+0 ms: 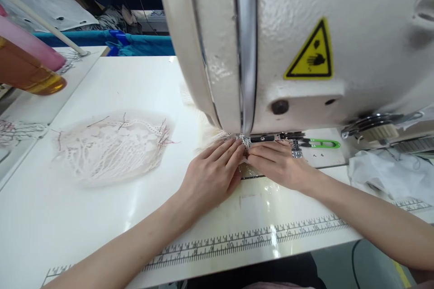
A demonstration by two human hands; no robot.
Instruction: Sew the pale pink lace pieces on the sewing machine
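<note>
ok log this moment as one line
left hand: on lace; right hand: at lace; sewing machine: above lace; other lace: left of hands

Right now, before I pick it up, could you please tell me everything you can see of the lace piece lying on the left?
The lace piece is pale and roughly oval, with whitish openwork that looks sheer and soft. A dotted band runs near its upper edge. Dark red threads lie at both ends and along the top. It rests flat on the white table, apart from the left hand to its right.
</note>
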